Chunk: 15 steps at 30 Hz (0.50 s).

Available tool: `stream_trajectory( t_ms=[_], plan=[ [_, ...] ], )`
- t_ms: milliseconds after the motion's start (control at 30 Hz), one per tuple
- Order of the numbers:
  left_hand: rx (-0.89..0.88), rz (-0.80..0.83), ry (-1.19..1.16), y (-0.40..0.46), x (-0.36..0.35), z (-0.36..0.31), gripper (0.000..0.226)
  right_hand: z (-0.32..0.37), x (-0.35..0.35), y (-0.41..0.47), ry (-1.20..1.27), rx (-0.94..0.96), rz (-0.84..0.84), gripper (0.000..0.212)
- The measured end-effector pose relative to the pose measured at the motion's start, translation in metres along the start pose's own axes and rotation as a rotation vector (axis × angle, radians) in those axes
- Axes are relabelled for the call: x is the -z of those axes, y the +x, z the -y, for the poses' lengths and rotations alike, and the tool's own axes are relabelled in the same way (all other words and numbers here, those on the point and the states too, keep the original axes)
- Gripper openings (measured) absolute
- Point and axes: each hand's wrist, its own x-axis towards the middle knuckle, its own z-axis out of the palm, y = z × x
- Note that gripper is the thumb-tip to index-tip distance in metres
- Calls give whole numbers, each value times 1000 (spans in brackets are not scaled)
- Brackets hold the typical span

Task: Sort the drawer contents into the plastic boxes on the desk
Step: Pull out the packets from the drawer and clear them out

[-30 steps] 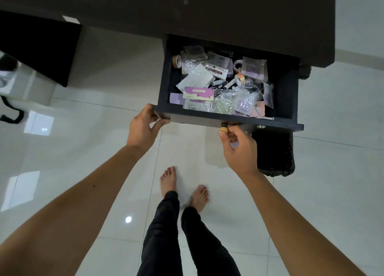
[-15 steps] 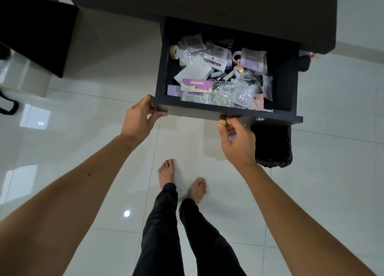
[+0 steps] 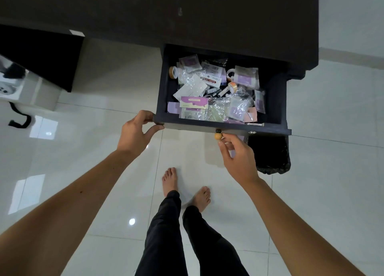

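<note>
The dark drawer (image 3: pixel 270 128) stands pulled out from under the dark desk (image 3: pixel 145 16). It is full of small clear packets, a sticky note pack (image 3: pixel 209 81), a purple card (image 3: pixel 194 102) and tape rolls (image 3: pixel 173 72). My left hand (image 3: pixel 135 133) grips the drawer's front left corner, thumb beneath and fingers on top. My right hand (image 3: pixel 239 157) pinches the small wooden knob (image 3: pixel 218 136) on the drawer front between thumb and fingertips. No plastic boxes are in view.
A black bin with a bag liner (image 3: pixel 270 155) stands on the floor under the drawer's right end. My bare feet (image 3: pixel 170 180) are on glossy white tiles below the drawer. A white appliance (image 3: pixel 12 84) with a black strap sits at far left.
Both hands stay where they were on the drawer, which looks about as far out. The view has dipped back down. The knob shows more beside my right fingertips.
</note>
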Motion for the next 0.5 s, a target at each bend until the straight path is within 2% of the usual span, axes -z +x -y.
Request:
stream_trajectory(
  t_ms=[133, 300, 400, 500],
  plan=[
    [-27, -8, 59, 4, 26, -14, 60, 20, 27, 4, 28, 99, -38, 21],
    [-141, 80, 160, 30, 51, -50, 80, 36, 53, 45, 85, 164, -72, 25],
    [-202, 113, 170, 57, 48, -76, 82, 33, 63, 75, 82, 176, -41, 27],
    [-276, 195, 199, 82, 28, -95, 73, 25, 69, 103, 3, 156, 45, 33]
  ],
)
